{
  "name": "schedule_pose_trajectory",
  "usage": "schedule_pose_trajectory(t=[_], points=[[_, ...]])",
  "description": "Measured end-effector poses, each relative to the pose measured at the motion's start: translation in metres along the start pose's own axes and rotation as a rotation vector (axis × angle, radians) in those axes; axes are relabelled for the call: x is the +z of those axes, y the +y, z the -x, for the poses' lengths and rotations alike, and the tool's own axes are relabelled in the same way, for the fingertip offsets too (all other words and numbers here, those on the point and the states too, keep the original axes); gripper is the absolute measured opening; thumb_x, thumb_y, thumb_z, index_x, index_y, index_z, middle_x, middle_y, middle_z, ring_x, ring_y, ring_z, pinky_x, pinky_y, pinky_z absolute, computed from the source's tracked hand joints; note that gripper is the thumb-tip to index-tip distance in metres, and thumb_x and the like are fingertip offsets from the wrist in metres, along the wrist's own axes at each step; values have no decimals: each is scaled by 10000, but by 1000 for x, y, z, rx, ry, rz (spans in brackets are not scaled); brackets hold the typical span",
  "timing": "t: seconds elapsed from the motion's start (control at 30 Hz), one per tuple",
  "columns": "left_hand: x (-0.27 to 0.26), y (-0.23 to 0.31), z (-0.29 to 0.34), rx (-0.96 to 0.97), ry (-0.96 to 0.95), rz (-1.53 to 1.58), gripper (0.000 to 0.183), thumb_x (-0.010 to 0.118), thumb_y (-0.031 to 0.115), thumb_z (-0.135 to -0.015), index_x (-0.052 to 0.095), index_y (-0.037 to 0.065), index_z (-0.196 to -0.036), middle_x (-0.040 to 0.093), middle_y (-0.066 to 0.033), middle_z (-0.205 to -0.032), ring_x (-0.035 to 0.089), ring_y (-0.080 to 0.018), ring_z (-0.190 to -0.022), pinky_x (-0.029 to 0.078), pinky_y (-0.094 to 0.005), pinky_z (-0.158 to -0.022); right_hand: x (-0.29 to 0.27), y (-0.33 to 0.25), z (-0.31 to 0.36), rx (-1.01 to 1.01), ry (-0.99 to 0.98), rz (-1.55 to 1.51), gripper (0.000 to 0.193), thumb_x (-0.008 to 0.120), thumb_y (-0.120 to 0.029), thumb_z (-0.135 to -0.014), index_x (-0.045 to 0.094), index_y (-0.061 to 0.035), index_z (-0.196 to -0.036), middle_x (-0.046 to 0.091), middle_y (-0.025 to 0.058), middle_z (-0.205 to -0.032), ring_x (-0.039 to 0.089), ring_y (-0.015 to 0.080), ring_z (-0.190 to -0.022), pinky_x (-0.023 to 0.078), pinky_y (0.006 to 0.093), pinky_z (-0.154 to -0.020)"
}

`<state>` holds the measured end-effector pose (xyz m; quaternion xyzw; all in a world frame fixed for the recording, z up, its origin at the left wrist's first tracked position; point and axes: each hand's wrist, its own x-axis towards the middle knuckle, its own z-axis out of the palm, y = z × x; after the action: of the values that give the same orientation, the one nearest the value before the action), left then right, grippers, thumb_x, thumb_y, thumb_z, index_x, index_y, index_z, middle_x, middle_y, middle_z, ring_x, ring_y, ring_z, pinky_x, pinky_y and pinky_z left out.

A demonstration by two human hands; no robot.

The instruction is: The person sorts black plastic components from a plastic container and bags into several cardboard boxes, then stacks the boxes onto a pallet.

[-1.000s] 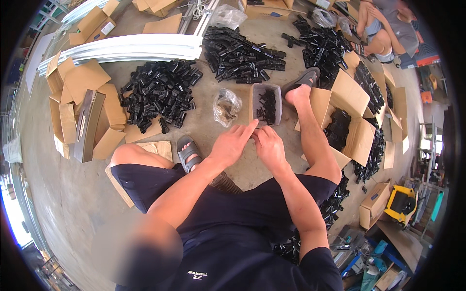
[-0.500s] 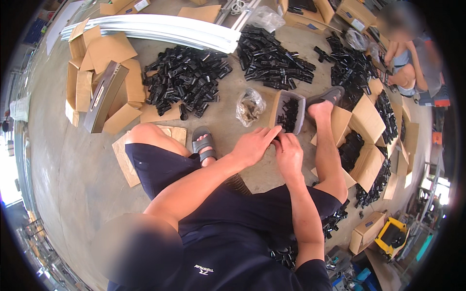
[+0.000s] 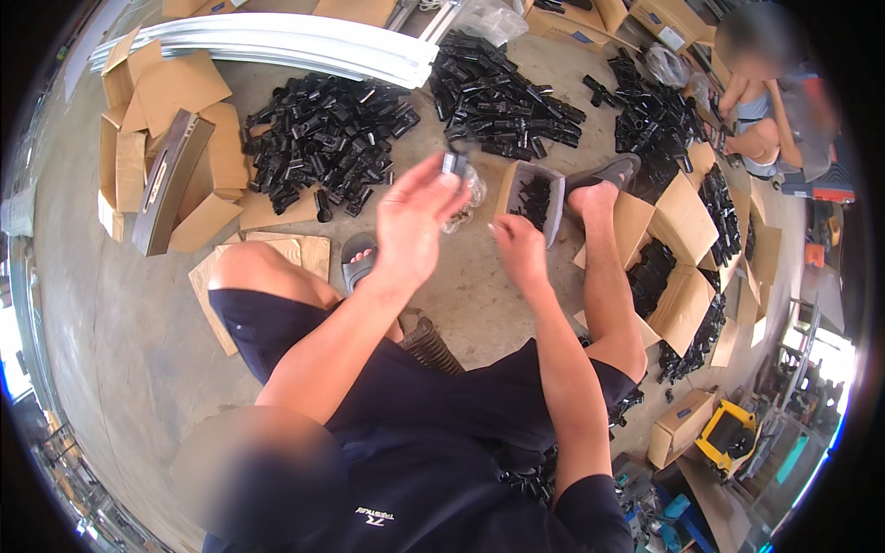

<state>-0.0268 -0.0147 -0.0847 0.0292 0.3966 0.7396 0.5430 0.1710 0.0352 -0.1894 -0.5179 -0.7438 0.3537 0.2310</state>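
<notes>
My left hand (image 3: 412, 226) is raised over the floor, its fingers pinching a small black plastic fitting (image 3: 454, 164). The fitting is slightly blurred and stands out past the fingertips, above a clear plastic bag (image 3: 472, 191). At the near edge of a grey bin (image 3: 556, 211) is my right hand (image 3: 522, 249), its fingers curled together. Whether anything small is between them is hidden. Inside the bin lie thin black pieces (image 3: 533, 198). Beyond my left hand are a heap of black fittings (image 3: 323, 138) and another heap of longer black parts (image 3: 507, 97).
Open cardboard boxes (image 3: 687, 221) with black parts stand by my right leg. More boxes (image 3: 180, 88) are at the left. Long silvery metal profiles (image 3: 267, 46) lie across the far side. Another person (image 3: 761, 120) sits at the far right. A yellow-framed item (image 3: 728, 438) stands lower right.
My hands were together by the bin's near edge and have come apart. The left has moved left and away from me with the black fitting; the right stays near the bin.
</notes>
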Motion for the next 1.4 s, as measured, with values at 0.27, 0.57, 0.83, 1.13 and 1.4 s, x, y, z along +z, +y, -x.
schedule_pose_trajectory(t=[0.27,0.57,0.83,1.13,1.4], points=[[-37,21,-28,66,152,51,349,639,6,-993,592,-41,-1336,702,-115,-1169,704,-268,-1066,580,-424,-1017,107,52,-79,-78,-195,441,136,598,-122,-941,692,-32,-981,691,169,-1080,646,365,-1087,554,459,-890],[-34,-9,-31,-89,158,-56,366,605,38,-1024,586,-7,-1387,715,-87,-1198,709,-266,-1081,564,-434,-1026,156,81,-106,-109,-326,564,219,524,-138,-931,671,-24,-1046,667,175,-1135,640,336,-1130,573,428,-912],[-33,-18,-32,-138,151,-107,447,659,23,-983,540,-63,-1405,697,-115,-1208,704,-242,-1048,579,-405,-994,155,64,-99,-109,-356,633,254,553,-143,-919,689,-4,-1083,671,162,-1132,652,310,-1117,617,404,-830],[-47,-19,-21,-88,123,-186,383,648,38,-1003,577,-14,-1376,709,-101,-1148,716,-257,-1008,613,-395,-933,172,62,-79,-207,-279,708,226,593,-160,-888,717,-2,-991,681,172,-1053,674,315,-1024,612,382,-757],[-46,-19,-20,-78,97,-219,364,649,46,-998,585,-12,-1352,712,-103,-1108,720,-246,-967,620,-376,-894,149,64,-67,-230,-304,716,246,597,-152,-894,768,11,-961,713,190,-1062,689,327,-1024,615,399,-761]])
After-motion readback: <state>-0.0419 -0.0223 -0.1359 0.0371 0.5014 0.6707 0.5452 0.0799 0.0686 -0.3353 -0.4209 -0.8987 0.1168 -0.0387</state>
